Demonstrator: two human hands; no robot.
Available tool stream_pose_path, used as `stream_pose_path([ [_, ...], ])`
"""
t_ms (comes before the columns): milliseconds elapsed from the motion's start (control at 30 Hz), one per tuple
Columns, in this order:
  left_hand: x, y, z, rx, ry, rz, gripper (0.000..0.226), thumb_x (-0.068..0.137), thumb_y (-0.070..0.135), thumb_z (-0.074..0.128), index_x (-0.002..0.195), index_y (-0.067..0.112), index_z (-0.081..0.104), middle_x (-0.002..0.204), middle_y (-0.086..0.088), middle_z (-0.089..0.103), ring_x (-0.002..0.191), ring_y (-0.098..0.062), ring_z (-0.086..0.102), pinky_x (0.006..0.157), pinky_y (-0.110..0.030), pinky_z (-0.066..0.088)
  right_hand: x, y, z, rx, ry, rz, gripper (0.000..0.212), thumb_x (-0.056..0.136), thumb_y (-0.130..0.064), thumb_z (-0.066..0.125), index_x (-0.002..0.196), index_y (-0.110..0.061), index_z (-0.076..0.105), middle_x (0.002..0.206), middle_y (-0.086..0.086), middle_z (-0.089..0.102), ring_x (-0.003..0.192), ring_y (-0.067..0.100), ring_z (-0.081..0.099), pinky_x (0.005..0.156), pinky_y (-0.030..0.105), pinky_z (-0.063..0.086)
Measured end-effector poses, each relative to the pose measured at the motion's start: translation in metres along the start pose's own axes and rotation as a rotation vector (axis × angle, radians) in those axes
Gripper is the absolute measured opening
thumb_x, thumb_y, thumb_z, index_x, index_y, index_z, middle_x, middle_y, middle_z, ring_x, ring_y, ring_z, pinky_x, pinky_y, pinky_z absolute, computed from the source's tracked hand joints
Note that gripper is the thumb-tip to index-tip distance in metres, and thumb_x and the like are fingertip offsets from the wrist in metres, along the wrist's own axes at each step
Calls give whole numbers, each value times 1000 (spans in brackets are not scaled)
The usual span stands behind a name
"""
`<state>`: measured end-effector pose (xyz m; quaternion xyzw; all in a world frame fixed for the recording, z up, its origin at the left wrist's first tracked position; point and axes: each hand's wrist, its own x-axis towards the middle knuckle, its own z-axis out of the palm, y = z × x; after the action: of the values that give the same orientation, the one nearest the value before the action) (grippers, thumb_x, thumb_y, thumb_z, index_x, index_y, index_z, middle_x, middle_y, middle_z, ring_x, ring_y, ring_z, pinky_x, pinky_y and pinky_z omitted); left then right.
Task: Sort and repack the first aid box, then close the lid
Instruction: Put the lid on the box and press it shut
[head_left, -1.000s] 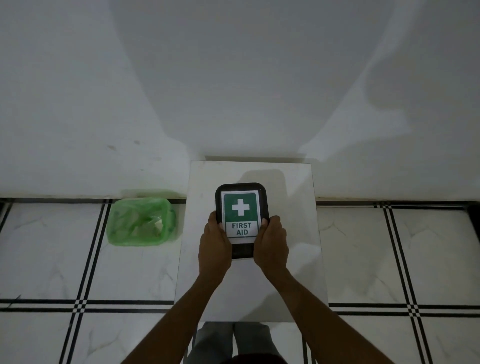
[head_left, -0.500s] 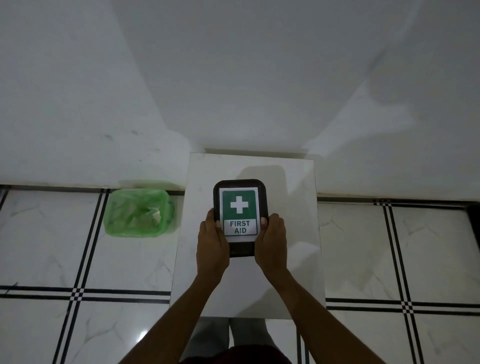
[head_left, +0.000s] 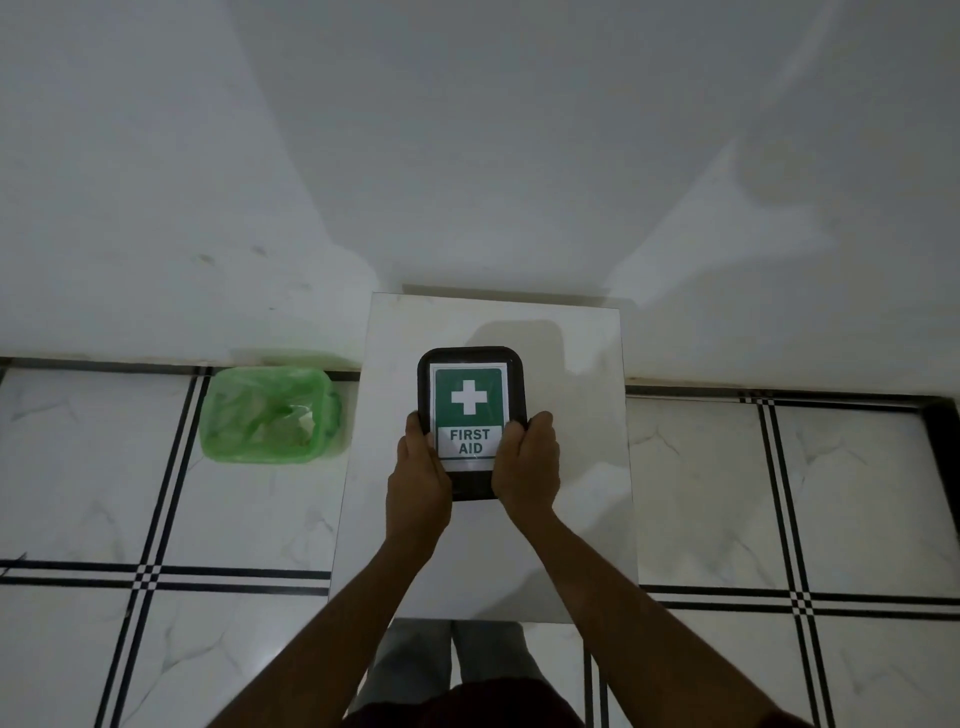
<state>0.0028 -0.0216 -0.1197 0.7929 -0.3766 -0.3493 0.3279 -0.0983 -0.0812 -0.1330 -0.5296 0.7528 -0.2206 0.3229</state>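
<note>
White wall and black-lined floor tiles frame a small white table (head_left: 571, 519). At its centre lies the box (head_left: 471, 410), lid shut, label up. Both hands grip its near end: the left hand (head_left: 418, 478) at the 8 o'clock corner, the right hand (head_left: 527, 467) at 4 o'clock. Over the last second hands and box have barely shifted, so nothing seems opened; sorting looks yet to start. A green bin (head_left: 270, 415) sits on the floor at 9 o'clock.

Plenty of bare table (head_left: 571, 519) all round the first aid box (head_left: 470, 410) from where I'm watching. Only thing nearby is the green-lined bin (head_left: 270, 413) beside the table's left edge.
</note>
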Motion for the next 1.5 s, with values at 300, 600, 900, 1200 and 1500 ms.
stream_pose_path([
  [300, 5, -15, 7, -168, -80, -136, 58, 86, 66, 23, 134, 34, 29, 110, 2, 64, 94, -15, 66, 76, -38, 60, 2, 12, 10, 43, -4, -32, 36, 98, -40, 29, 81, -13, 45, 75, -3, 60, 60, 10, 59, 46, 12, 40],
  [600, 48, 23, 1, 8, 199, -180, 39, 99, 39, 27, 91, 7, 48, 85, -6, 54, 79, -21, 53, 61, -28, 37, 28, 1, 0, -33, -47, -153, 31, 95, -42, 27, 81, -16, 39, 77, 6, 54, 69, 20, 56, 56, 28, 48],
  [900, 67, 14, 10, -114, 244, -187, 49, 98, 43, 28, 76, 6, 52, 67, -4, 59, 62, -16, 57, 56, -26, 45, 45, -10, 10, 317, -44, -25, 29, 99, -27, 40, 73, -15, 36, 62, -2, 50, 54, 8, 52, 46, 13, 42],
  [1200, 70, 22, 13, 63, 106, 48, 57, 96, 23, 39, 149, 20, 17, 156, -4, 22, 146, -23, 8, 113, -43, 18, 41, -21, 12, -83, -52, -315, 62, 84, -51, 33, 127, -7, 41, 121, 14, 51, 113, 27, 47, 93, 37, 48],
  [1500, 76, 15, 13, 338, 11, 101, 72, 86, 51, 20, 144, 32, -17, 161, 0, 1, 147, -25, 15, 97, -60, 43, 46, -20, 11, -147, -252, -463, 90, 82, -74, 12, 147, -13, 3, 157, 8, 9, 144, 21, 7, 113, 35, 12],
])
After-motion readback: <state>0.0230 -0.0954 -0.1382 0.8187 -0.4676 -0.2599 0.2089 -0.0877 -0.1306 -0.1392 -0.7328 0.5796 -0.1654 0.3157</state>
